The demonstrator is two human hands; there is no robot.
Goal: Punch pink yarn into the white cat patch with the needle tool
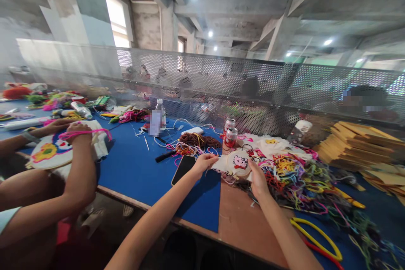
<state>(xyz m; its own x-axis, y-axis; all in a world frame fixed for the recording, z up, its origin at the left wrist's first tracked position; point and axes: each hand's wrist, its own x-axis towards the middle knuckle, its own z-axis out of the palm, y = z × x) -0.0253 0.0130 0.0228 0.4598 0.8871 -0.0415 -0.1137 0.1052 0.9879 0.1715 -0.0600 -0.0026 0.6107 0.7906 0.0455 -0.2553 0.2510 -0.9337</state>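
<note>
A small round embroidery hoop (232, 170) is held up over the table's front part, with white cloth (222, 163) stretched in it. On the cloth is a pink cartoon cat face (240, 161) with red below it. My right hand (258, 180) grips the hoop at its right side, thumb on the front; the fingers behind are hidden. To the left of the hoop, my left hand (204, 164) pinches the loose edge of the cloth. A black phone (183, 170) lies beneath my left hand. Tangled coloured yarn (292, 177) is heaped just right of my right hand.
At left, a co-worker's hands (77, 131) work pink yarn at a larger hoop (47, 152). Two drink cans (231, 138) and a bottle (161, 114) stand behind. Stacked yellow envelopes (351, 145) sit at right. A perforated metal screen (202, 80) borders the blue tabletop (126, 168).
</note>
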